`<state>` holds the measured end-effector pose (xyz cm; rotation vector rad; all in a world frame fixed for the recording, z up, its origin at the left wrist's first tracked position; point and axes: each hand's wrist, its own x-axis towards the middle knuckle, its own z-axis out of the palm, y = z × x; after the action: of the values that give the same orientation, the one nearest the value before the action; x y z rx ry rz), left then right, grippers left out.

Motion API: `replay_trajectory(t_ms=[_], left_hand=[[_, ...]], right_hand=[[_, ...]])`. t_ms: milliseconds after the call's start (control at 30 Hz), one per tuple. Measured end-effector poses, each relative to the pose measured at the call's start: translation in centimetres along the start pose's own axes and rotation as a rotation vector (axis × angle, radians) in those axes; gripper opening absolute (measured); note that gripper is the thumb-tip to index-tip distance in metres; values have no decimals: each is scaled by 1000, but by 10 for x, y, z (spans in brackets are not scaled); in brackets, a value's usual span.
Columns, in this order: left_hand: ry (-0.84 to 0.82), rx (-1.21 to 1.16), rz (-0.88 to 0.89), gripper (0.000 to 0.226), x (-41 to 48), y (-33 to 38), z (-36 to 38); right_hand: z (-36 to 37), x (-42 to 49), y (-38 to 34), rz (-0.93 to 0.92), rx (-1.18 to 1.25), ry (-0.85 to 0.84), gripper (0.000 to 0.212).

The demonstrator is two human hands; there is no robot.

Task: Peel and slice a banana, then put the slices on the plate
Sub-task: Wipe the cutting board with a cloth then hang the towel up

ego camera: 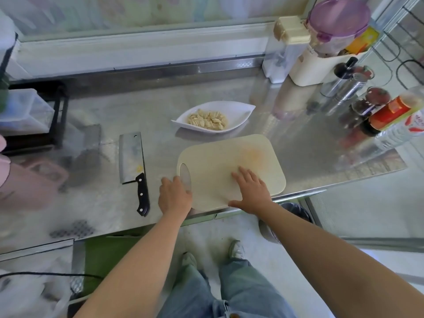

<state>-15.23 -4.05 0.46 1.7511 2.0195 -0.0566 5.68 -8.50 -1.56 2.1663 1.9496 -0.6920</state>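
A white leaf-shaped plate (238, 111) stands on the steel counter and holds a heap of pale banana slices (207, 119). In front of it lies a cream cutting board (229, 157) with nothing on it. My right hand (251, 191) lies flat on the board's near part, fingers straight. My left hand (174, 195) rests at the board's left edge by its handle hole, fingers bent over the edge. A cleaver (132, 157) with a black handle lies on the counter left of the board, apart from both hands.
Bottles and jars (376, 111) crowd the counter's right side, and a white holder with containers (321, 63) stands at the back right. A black rack with a clear box (27, 111) is at the left. The counter's front edge (206, 215) runs just below my hands.
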Motion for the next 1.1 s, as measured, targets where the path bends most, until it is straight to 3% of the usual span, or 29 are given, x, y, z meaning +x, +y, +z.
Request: replay_trajectory(t_ms=[167,300,533,667,800,933,1000,1100], left_hand=[[255,120,-182,39,0,-37,-12],[144,-18,-309,49,4,-67,-16],[39,-160,-212,39,13,-90,-14],[166,-343,-189,30,4,-81,-20],[308,-371,-77,22,-7,-58,-28],[303,-308,201,26,-14,-28,-31],[264,-229,340,26,-17,-7,-30],[211,-99,504,32,-22,29,-21]], right_hand=[[-16,10,-23,-21,13,161,62],[-10,14,-43,-132,20,117,62],[3,13,-58,-58,-4,49,61],[-1,18,-65,9,89,40,56],[-8,23,-87,-19,406,214,44],[-32,20,-111,-19,1059,66,43],[-42,19,-112,-19,1214,33,40],[-54,15,-93,38,1420,116,27]])
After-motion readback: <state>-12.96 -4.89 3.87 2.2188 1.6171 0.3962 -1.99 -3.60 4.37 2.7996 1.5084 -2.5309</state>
